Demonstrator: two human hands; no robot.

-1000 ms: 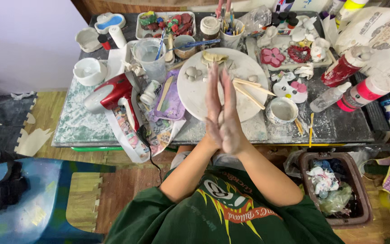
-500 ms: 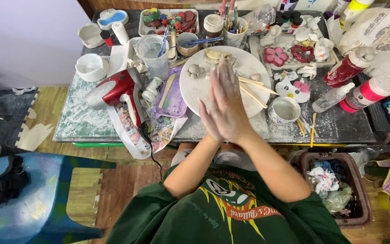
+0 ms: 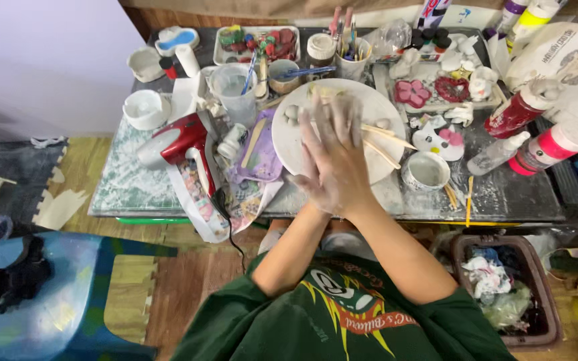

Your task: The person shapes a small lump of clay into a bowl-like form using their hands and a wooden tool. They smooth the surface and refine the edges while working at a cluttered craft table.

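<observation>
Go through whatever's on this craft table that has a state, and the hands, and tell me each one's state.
Left hand: pressed flat against the right, over the plate.
Right hand: on top, palms together.
White plate: flat, holding clay bits and wooden sticks.
Red hair dryer: lying on its side.
Red paint bottle: capped, lying down.
Small white bowl: upright.
</observation>
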